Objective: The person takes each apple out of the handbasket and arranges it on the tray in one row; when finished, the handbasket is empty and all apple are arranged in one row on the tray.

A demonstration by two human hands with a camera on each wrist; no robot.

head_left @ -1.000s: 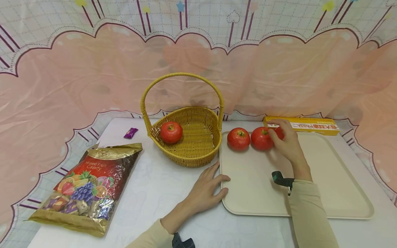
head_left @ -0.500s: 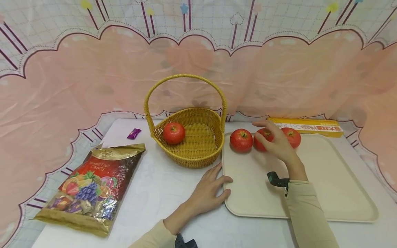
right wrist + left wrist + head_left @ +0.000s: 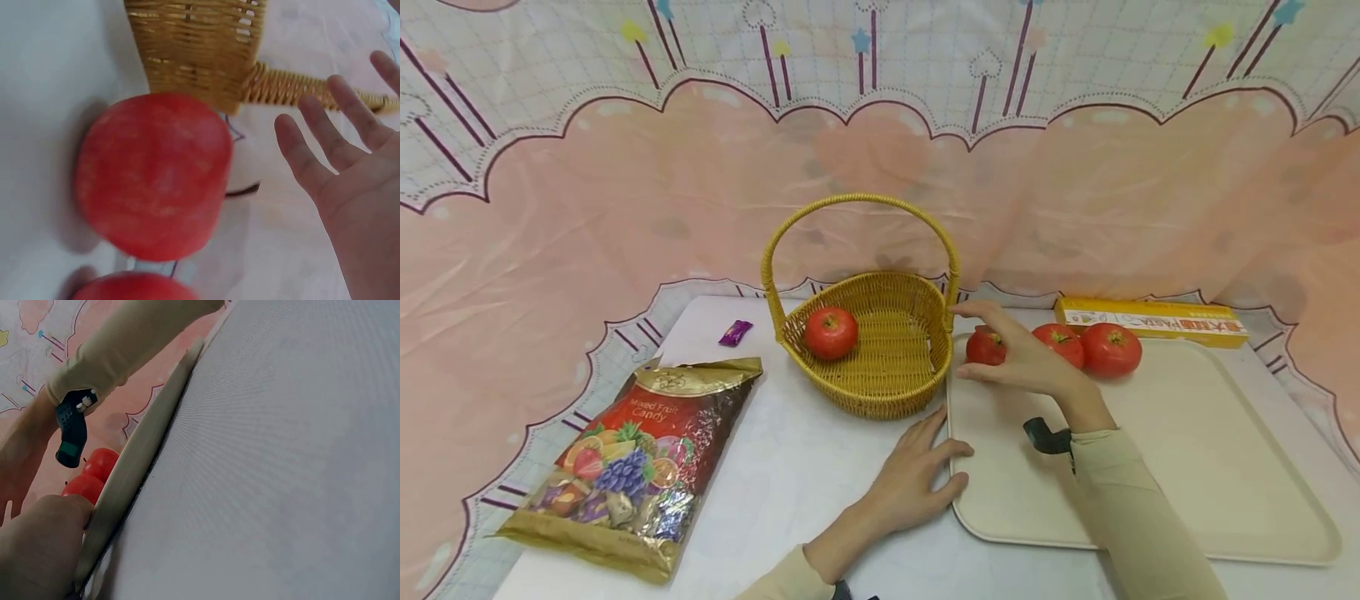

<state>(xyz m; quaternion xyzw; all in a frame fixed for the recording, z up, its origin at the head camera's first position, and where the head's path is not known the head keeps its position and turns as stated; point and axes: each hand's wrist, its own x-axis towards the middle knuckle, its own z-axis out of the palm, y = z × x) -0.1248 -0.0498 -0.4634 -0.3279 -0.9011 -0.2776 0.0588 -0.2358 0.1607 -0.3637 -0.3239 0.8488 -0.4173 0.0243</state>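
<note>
Three red apples stand in a row at the back of the beige tray: a left apple, a middle apple and a right apple. My right hand reaches over the left one, thumb and fingers spread to either side. In the right wrist view, the straight fingers are apart from that apple. My left hand lies on the table with its fingertips at the tray's left rim. Left of the tray stands a yellow wicker basket holding one apple.
A bag of mixed fruit candy lies on the left of the table. One purple wrapped candy is behind it. A yellow pasta box lies behind the tray, before a patterned cloth backdrop.
My right hand has moved left along the row, from the right apple past the middle one to the left apple. The left hand stays at the rim. The head view has shifted slightly.
</note>
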